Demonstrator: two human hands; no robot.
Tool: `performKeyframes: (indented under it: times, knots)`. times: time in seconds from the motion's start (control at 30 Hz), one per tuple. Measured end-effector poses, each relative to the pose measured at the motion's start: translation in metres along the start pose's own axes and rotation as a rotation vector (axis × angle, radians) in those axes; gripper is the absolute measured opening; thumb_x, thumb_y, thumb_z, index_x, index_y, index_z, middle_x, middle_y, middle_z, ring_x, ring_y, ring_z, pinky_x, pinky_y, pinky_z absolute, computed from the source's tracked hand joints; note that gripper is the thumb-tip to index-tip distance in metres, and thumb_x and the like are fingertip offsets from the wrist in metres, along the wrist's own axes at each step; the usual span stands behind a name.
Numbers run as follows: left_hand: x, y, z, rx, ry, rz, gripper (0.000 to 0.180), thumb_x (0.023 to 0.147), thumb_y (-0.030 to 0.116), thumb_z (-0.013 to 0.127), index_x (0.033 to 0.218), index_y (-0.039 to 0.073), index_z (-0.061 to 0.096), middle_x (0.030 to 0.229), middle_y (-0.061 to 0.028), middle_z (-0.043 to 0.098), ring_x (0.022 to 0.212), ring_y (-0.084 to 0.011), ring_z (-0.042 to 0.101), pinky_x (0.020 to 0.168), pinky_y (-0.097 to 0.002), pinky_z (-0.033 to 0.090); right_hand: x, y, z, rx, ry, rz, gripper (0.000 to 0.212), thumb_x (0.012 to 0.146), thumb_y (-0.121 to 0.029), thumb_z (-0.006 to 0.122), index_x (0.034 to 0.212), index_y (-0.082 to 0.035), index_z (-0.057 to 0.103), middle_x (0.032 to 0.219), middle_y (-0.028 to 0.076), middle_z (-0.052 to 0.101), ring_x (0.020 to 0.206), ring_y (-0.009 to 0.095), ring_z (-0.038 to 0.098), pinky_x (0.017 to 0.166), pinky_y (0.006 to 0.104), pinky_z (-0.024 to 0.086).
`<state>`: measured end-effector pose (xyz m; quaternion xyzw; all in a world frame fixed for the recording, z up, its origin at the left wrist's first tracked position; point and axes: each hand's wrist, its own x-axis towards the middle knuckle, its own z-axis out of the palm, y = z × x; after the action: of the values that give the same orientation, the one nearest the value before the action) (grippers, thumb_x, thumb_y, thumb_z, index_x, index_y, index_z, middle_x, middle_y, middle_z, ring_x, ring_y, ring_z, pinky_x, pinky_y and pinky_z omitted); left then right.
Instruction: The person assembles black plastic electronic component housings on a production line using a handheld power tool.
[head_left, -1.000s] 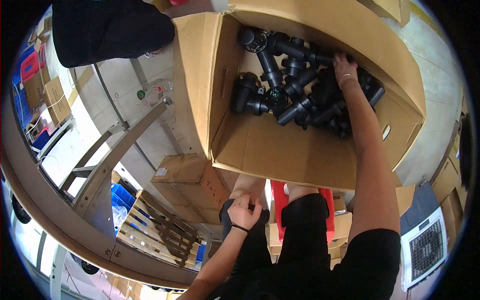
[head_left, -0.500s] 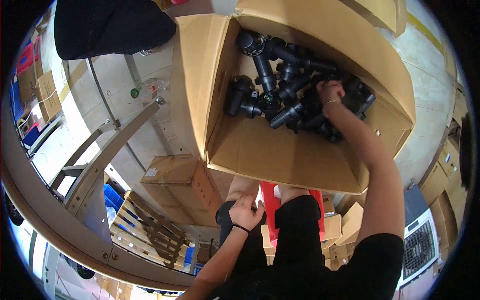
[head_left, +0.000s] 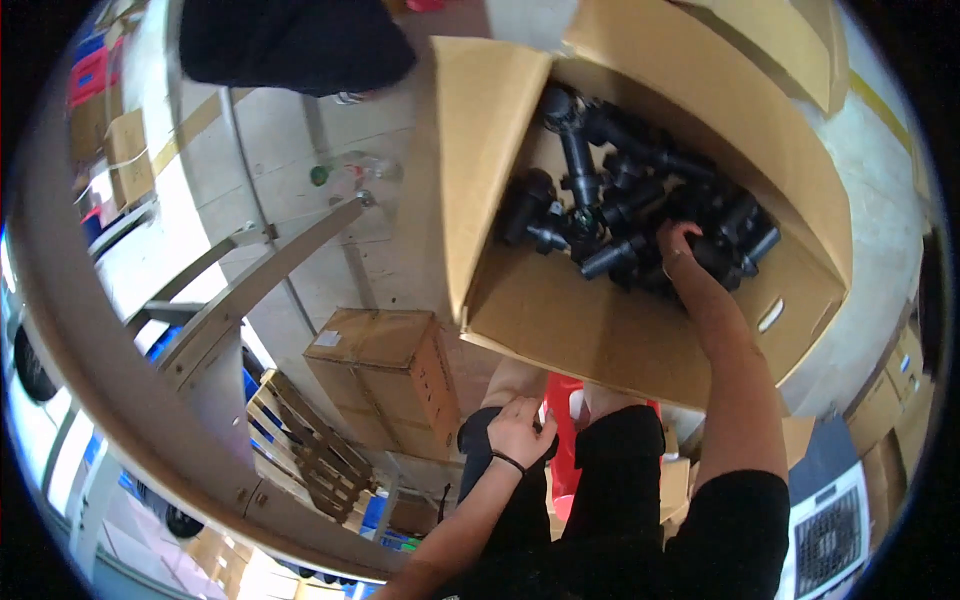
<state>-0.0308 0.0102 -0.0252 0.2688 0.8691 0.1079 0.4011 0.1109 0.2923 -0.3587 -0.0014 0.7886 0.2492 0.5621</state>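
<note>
Since a moment ago my right hand (head_left: 680, 243) has drawn nearer, fingers curled among the black plastic pipe fittings (head_left: 610, 215) heaped in the open brown cardboard box (head_left: 600, 330); whether they grip one I cannot tell. Rigid, knobbly, probably light: grab a barrel. My left hand (head_left: 520, 432) rests loosely curled on my knee.

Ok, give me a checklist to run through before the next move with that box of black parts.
1. Right hand is inside the cardboard box, on the pile of black parts: ok.
2. Grip closed on one part: cannot tell, the fingers are buried among them.
3. Box flaps stand open, way out is free: ok.
4. Left hand is away from the box, resting by the lap: ok.
5. Another person's dark clothing is beyond the box, not touching it: ok.
</note>
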Motion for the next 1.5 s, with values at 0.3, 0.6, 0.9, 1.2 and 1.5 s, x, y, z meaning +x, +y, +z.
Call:
performKeyframes:
  times: [0.3,0.6,0.9,1.2,1.5]
  knots:
    - [-0.008,0.009,0.008,-0.401,-0.100,-0.163,0.040,0.070,0.017,0.062,0.108,0.007,0.056,0.085,-0.0128,0.059,0.084,-0.0314,0.058,0.076,-0.0390,0.047,-0.187,0.167,-0.084,0.258,0.107,-0.436,0.073,0.069,-0.052,0.066,0.124,-0.008,0.047,0.109,0.006,0.061,0.101,0.023,0.057,0.082,0.0393,0.041]
    - [-0.047,0.129,-0.142,-0.428,-0.041,0.568,0.109,0.059,0.028,0.077,0.143,0.008,0.011,0.139,-0.0205,0.030,0.131,-0.0352,0.027,0.108,-0.0423,0.021,-0.451,0.272,-0.250,0.698,0.376,-0.651,0.065,0.065,-0.064,0.063,0.108,-0.016,0.057,0.086,0.012,0.065,0.082,0.030,0.063,0.070,0.0387,0.050]
    - [-0.097,0.124,-0.231,-0.481,-0.097,0.677,0.091,0.069,0.028,0.072,0.140,0.009,0.019,0.104,-0.0187,0.055,0.098,-0.0360,0.053,0.084,-0.0423,0.041,-0.551,0.290,-0.318,0.675,0.491,-0.663,0.074,0.068,-0.064,0.060,0.123,-0.015,0.048,0.086,0.014,0.065,0.079,0.032,0.063,0.070,0.0387,0.051]
    - [-0.140,0.045,-0.352,-0.697,0.242,0.671,0.078,0.068,0.026,0.074,0.131,0.008,0.031,0.113,-0.0189,0.053,0.103,-0.0372,0.053,0.087,-0.0408,0.042,-0.583,0.282,-0.360,0.751,0.725,-0.421,0.052,0.071,-0.052,0.064,0.097,-0.007,0.063,0.077,0.013,0.064,0.073,0.030,0.063,0.066,0.0378,0.050]
    - [-0.208,-0.056,-0.446,-0.599,0.895,0.152,0.069,0.065,0.023,0.079,0.120,0.003,0.041,0.109,-0.0164,0.054,0.102,-0.0284,0.055,0.088,-0.0376,0.043,-0.596,0.259,-0.390,0.915,0.769,-0.331,0.037,0.072,-0.041,0.066,0.085,-0.006,0.065,0.079,0.013,0.064,0.075,0.030,0.062,0.069,0.0385,0.050]
